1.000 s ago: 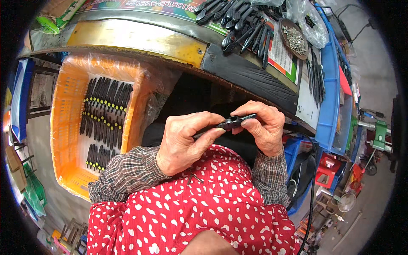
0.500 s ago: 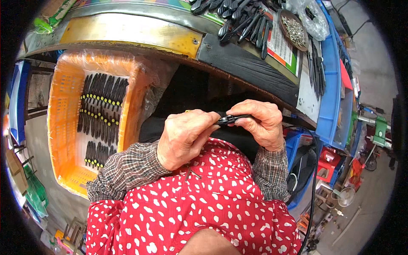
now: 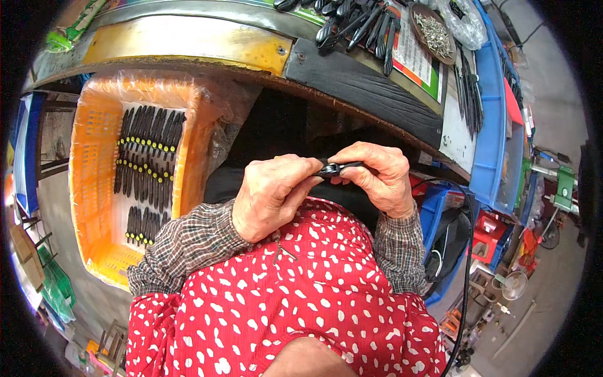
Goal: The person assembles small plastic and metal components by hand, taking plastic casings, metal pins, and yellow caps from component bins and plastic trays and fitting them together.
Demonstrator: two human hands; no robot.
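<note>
In front of my lap, both hands hold one small, slim black part [image 3: 339,168] with a glossy surface. My left hand [image 3: 270,196] pinches its left end between thumb and fingertips, hiding that end. Thumb and fingers of my right hand [image 3: 384,181] close on its other end. To the left, an orange plastic crate [image 3: 88,182] lined with clear film holds rows of slim black pieces [image 3: 148,129] with yellow-green dots. On the bench at the top lies a heap of black parts [image 3: 355,25].
The bench's curved front edge [image 3: 364,81] runs just beyond my hands. A round dish of small metal pins or screws [image 3: 433,34] sits at the bench's right, near more black strips [image 3: 468,94]. Blue trays [image 3: 488,151] stand at the right, and a black cable [image 3: 468,264] hangs nearby.
The whole view has shifted slightly. Both hands keep their pinch on the black part, with the right fingers a little closer to the left hand.
</note>
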